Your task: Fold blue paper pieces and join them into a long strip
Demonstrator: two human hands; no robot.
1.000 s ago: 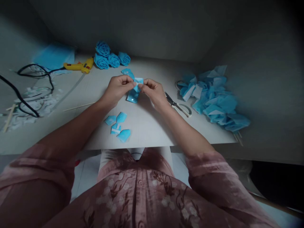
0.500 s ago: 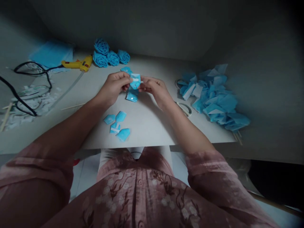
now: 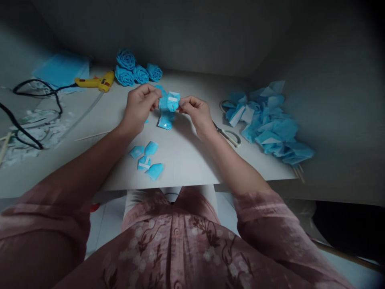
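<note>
The right hand [image 3: 197, 114] pinches a folded blue piece [image 3: 173, 105]. Beside it, the left hand [image 3: 138, 106] bunches its fingers; I can't tell whether they grip anything.

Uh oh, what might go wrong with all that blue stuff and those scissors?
The small blue piece pinched by the right hand might slip, since just its edge seems gripped. The four folded pieces lie near the front edge of the table, so a bump could knock them off. The scissors are partly hidden by the right forearm, which might nudge them.
</note>
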